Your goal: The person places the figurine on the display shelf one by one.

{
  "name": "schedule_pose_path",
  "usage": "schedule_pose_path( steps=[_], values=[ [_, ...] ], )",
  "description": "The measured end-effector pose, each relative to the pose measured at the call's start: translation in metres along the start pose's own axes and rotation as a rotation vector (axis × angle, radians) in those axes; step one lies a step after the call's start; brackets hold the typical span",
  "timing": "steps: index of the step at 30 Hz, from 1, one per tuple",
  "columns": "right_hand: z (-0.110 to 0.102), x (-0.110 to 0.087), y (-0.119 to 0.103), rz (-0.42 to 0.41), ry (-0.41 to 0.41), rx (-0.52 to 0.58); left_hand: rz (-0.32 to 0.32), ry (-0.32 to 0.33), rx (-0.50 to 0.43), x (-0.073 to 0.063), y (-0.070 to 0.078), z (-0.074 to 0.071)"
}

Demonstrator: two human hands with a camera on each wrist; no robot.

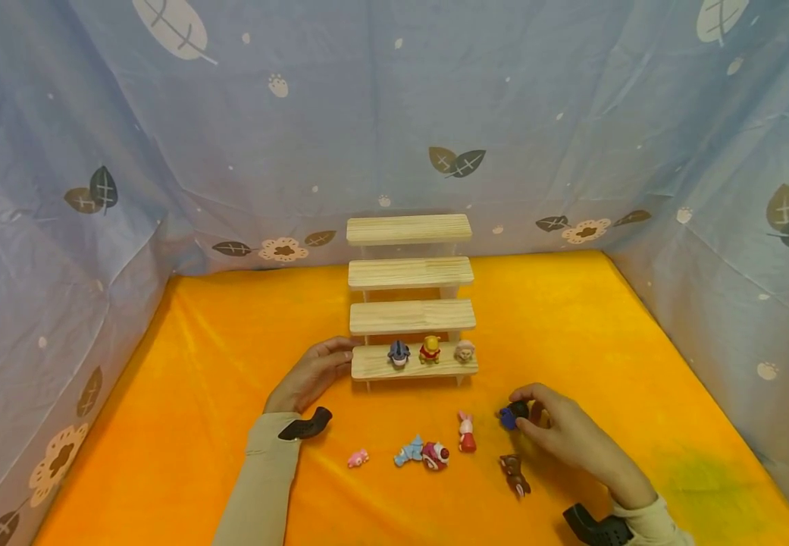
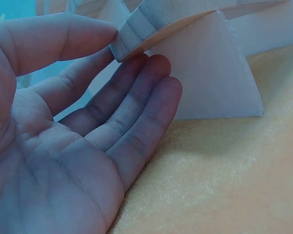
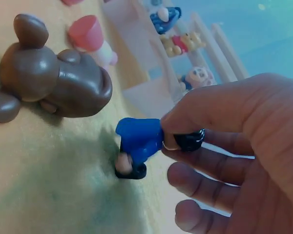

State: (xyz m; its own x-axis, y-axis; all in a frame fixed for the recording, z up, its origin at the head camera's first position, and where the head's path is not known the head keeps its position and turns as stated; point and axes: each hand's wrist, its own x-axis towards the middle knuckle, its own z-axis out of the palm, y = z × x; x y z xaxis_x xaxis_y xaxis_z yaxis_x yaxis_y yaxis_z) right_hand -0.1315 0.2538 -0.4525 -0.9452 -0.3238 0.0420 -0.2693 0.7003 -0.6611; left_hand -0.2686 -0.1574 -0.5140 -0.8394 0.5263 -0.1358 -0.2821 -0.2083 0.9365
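My left hand is at the left end of the lowest step of a tiered wooden display stand. In the left wrist view, its thumb and fingers pinch the corner of the step board. Over the cloth right of the stand, my right hand pinches a small toy figurine in blue with a black head, between thumb and index finger. The figurine is tilted on its side, low above the cloth or touching it; I cannot tell which. Nearest to that hand lies a brown rabbit-eared figurine.
A grey-blue donkey figurine, a yellow bear and a pale figurine stand on the lowest step. On the orange cloth lie a pink-eared figurine, a maroon one, a light-blue one and a small pink one.
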Motion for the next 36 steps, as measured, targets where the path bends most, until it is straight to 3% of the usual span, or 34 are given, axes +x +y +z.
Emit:
schedule_pose_path(
  steps=[5,8,11,18,20,30,36],
  values=[
    [0.005,-0.001,0.004,-0.214,0.080,-0.025,0.000,-0.004,-0.007,0.000,0.000,-0.001],
    [0.008,-0.001,0.005,-0.249,0.130,-0.060,0.000,-0.002,-0.003,0.001,-0.001,-0.002],
    [0.010,0.000,0.004,-0.209,0.187,-0.106,0.002,0.003,0.004,0.000,0.000,-0.002],
    [0.009,0.002,0.001,0.079,0.215,-0.227,0.004,0.000,0.009,-0.001,0.001,-0.001],
    [0.007,0.003,0.002,0.114,0.211,-0.248,0.002,0.002,0.008,-0.001,0.001,0.000],
    [0.008,0.003,0.006,0.089,0.238,-0.232,-0.011,0.002,0.012,-0.001,0.001,0.000],
    [0.012,0.007,0.007,0.058,0.296,-0.188,-0.005,-0.012,0.022,-0.001,0.001,0.000]
  ],
)
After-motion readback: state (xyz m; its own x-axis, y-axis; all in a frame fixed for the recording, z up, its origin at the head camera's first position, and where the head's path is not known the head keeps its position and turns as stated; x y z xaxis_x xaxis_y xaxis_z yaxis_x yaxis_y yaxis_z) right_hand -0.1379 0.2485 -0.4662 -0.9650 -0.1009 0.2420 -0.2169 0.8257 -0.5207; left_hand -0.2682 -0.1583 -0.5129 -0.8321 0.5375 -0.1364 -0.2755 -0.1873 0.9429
